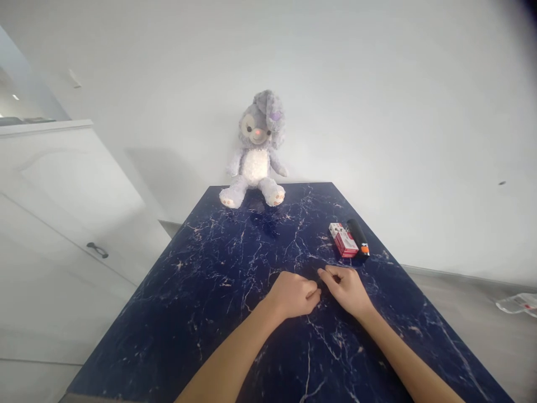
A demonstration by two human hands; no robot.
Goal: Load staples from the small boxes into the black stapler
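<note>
My left hand is closed in a fist low over the dark blue marbled table, its thumb side turned toward the other hand. Close beside it, my right hand has its fingers curled in with thumb and forefinger drawn together. A small gap separates the two hands. Whatever the fingers may hold is hidden or too small to make out. Just beyond my right hand lie red-and-white small boxes, touching or nearly touching a black cylindrical object with an orange patch at its near end.
A grey plush rabbit sits at the table's far edge against the white wall. To the left stands a white cabinet with a dark handle. A clear plastic item is on the floor at the right.
</note>
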